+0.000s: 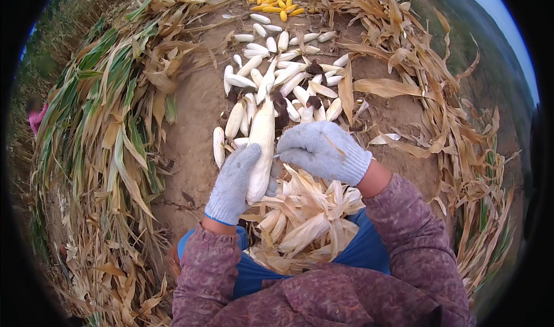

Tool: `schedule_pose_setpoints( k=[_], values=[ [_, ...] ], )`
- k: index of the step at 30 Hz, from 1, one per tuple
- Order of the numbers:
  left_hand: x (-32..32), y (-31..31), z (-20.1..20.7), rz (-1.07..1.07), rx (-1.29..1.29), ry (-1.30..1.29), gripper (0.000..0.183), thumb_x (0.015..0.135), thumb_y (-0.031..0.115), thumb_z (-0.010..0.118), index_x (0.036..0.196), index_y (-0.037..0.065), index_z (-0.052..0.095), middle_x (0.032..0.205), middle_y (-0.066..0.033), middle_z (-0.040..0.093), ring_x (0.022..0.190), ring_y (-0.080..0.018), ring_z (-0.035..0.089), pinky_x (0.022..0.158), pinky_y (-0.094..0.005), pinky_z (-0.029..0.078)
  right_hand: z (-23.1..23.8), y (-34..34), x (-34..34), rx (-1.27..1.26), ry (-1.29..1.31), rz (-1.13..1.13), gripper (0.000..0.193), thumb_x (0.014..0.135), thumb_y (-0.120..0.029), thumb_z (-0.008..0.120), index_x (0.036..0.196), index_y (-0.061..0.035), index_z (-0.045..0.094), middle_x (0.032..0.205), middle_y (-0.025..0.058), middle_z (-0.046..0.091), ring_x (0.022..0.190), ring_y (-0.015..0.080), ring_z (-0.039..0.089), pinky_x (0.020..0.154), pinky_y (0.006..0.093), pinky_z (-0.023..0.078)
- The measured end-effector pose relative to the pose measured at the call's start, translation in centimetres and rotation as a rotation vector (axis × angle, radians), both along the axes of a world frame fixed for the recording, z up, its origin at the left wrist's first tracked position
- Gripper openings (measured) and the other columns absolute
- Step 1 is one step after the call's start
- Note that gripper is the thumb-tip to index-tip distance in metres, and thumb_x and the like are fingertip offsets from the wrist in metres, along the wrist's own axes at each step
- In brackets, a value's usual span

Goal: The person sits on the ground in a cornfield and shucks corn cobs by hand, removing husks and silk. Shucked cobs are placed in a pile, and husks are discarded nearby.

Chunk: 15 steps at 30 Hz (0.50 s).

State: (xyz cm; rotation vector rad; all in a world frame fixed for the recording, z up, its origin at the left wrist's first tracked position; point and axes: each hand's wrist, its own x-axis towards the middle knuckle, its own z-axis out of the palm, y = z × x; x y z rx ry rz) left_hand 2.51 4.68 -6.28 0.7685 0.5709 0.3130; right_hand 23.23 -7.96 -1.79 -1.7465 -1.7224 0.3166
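A long pale cream husked corn cob (261,151) stands near-upright at the centre of the scene, just above the person's lap. The left hand (234,183), in a grey knit glove with a blue cuff, has its grip closed around the cob's lower half. The right hand (324,151), in a matching grey glove, sits just right of the cob with its fingers curled shut, the fingertips at the cob's side; whether it pinches a strip of husk cannot be told. Directly below both hands lies a heap of dry tan corn husks (303,220), resting on the blue garment (369,249) over the lap. Beyond the cob, on the bare brown soil (193,113), is a spread of white husked cobs (277,76), and at the far end a small cluster of yellow cobs (278,3). Dry and green corn stalks (104,125) bank the left side; dry stalks (461,148) line the right.
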Motion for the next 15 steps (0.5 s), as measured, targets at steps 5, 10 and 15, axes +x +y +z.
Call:
schedule_pose_setpoints(
  k=[5, 10, 15],
  values=[
    [-1.1, -3.5, 1.5, -0.326, 0.026, -0.059, 0.057, 0.107, 0.043, 0.061, 0.135, -0.005, 0.057, 0.09, -0.018, 0.073, 0.063, -0.0244, 0.071, 0.053, -0.0344, 0.058, 0.4, 0.7, 5.3, 0.174, -0.043, -0.361, 0.024, 0.1, -0.027, 0.066, 0.107, -0.0073, 0.076, 0.102, 0.0171, 0.076, 0.097, 0.0387, 0.073, 0.086, 0.0474, 0.058],
    [-1.1, -2.0, -0.7, -0.116, -0.209, -0.295, 0.066, 0.107, 0.05, 0.059, 0.144, -0.004, 0.052, 0.116, -0.0251, 0.07, 0.075, -0.027, 0.074, 0.064, -0.0389, 0.064, 0.8, 0.0, 5.0, -0.015, 0.01, -0.515, 0.024, 0.099, -0.027, 0.065, 0.109, -0.0068, 0.074, 0.106, 0.0191, 0.075, 0.101, 0.0406, 0.072, 0.089, 0.0493, 0.057],
    [0.2, -0.4, -1.2, 0.191, -0.155, -0.222, 0.062, 0.109, 0.038, 0.053, 0.156, -0.001, 0.043, 0.125, -0.0239, 0.068, 0.095, -0.0308, 0.074, 0.078, -0.0444, 0.067, 0.0, -0.5, 4.3, -0.12, -0.008, -0.441, 0.022, 0.099, -0.024, 0.066, 0.108, -0.0056, 0.073, 0.103, 0.0192, 0.075, 0.096, 0.0384, 0.073, 0.086, 0.0471, 0.057]
  ],
)
